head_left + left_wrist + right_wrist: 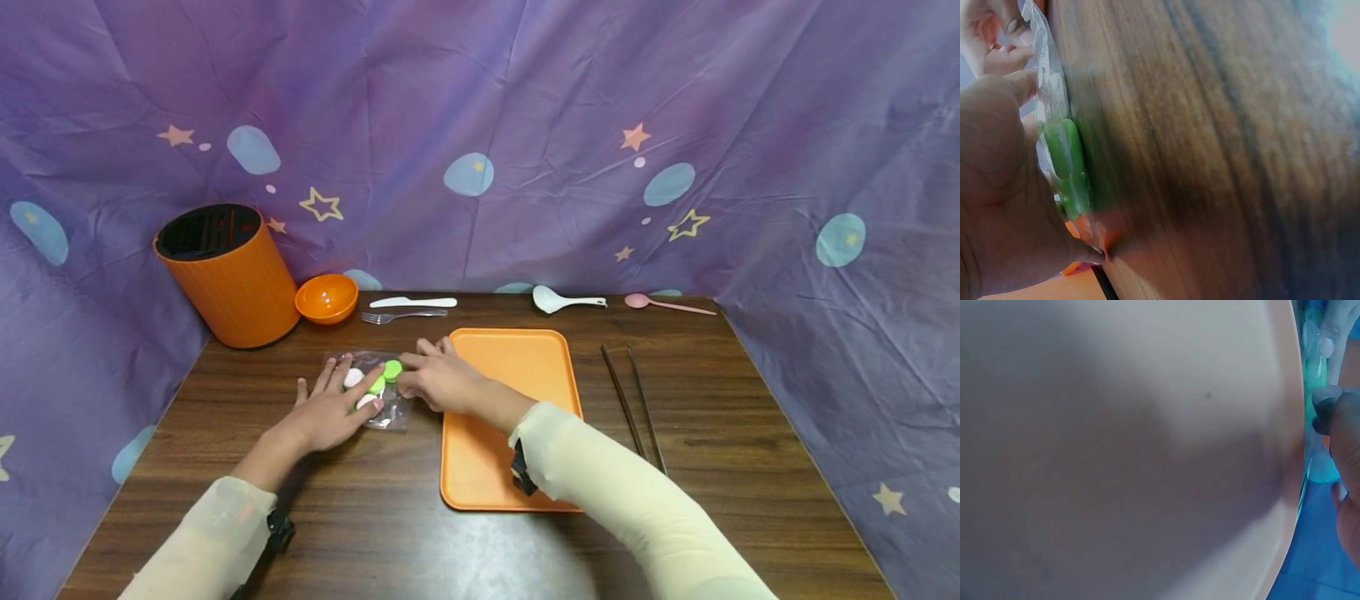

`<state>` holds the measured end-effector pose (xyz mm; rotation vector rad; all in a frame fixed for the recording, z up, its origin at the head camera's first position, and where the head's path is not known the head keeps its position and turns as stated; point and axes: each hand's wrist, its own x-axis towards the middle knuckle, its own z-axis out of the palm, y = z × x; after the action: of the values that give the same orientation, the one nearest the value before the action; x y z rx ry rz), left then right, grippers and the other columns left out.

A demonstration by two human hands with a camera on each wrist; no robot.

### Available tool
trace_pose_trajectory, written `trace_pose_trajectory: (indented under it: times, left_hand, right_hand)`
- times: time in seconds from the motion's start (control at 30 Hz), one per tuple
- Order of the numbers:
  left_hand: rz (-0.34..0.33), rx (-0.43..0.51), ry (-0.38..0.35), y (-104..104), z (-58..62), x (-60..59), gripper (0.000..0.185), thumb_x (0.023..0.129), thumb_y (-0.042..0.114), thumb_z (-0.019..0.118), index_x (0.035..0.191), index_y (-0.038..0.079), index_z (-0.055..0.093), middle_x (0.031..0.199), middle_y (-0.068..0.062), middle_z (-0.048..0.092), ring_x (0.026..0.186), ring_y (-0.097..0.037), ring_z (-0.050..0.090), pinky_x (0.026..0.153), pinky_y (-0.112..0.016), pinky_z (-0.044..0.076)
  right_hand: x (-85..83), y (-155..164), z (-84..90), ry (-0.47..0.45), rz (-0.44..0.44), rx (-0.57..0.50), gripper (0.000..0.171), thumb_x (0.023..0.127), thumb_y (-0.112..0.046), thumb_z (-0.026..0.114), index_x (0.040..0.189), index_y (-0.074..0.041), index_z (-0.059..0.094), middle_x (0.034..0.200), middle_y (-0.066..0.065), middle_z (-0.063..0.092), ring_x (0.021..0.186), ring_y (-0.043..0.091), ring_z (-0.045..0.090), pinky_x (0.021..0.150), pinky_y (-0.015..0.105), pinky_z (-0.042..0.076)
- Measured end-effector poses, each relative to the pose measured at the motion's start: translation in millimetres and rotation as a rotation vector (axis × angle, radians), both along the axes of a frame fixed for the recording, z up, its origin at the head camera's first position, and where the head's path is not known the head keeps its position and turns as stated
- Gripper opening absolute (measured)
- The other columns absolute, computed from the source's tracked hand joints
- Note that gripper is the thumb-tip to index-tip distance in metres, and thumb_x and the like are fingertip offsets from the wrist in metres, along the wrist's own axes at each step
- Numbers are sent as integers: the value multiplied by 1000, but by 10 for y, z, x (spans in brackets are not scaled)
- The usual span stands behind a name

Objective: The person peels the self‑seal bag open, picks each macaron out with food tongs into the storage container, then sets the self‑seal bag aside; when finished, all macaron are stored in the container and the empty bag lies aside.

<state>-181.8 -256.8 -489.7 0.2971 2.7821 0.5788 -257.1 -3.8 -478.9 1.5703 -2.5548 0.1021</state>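
Observation:
A clear plastic bag [388, 417] lies on the table left of the orange tray. Inside it show round green pieces [393, 370] and round white pieces [354, 377]. My left hand [330, 412] rests on the bag's left part, its fingers spread and straight. From the right, my right hand [438, 377] reaches across the tray and pinches the bag's right edge with curled fingers. The left wrist view shows the bag edge-on, with green pieces [1065, 150] beside the left hand. In the right wrist view, thumb and finger meet near the bag.
The orange tray [517, 358] lies under my right forearm. Behind the bag stand an orange knife block [232, 283] and an orange bowl [327, 298]. A white knife [412, 302], a fork [405, 316], a white ladle [551, 300] and a pink spoon [639, 301] line the back; chopsticks [622, 396] lie right.

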Motion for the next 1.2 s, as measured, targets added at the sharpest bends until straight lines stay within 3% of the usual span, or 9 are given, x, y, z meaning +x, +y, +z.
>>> trace_pose_trajectory:
  times: [0.17,0.37,0.57,0.97,1.2]
  left_hand:
    - [6,3,15,-18,-66,-17,73,110,77,32,176,48,21,185,-27,-2,170,-56,-7,120,-93,-7]
    - [-3,3,-3,38,106,57,72,111,72,37,176,44,24,184,-31,0,169,-60,-6,120,-93,-7]
    - [-8,-41,5,71,157,82,69,116,61,38,178,35,23,183,-32,0,168,-60,-5,121,-93,-4]
    - [-1,-2,13,80,117,73,70,113,69,36,176,40,26,183,-33,3,169,-60,-4,120,-94,-4]
    - [5,-3,8,54,25,44,70,114,69,35,177,43,21,184,-29,-4,169,-59,-8,121,-92,-8]
  right_hand:
    - [23,129,-3,10,18,-18,9,106,-34,71,98,-30,73,117,-9,68,107,18,52,89,42,44]
    - [47,205,-4,4,33,-23,8,107,-34,72,102,-29,75,113,-10,66,110,17,52,89,42,43]
    - [97,131,-9,16,39,21,16,108,-39,71,121,-32,78,129,-12,71,113,16,52,92,40,42]
    - [211,-65,17,15,44,68,11,110,-35,67,108,-30,77,114,-12,69,110,15,52,93,37,40]
    - [238,32,-15,11,51,54,11,110,-36,66,110,-32,76,122,-13,71,112,15,51,91,35,38]
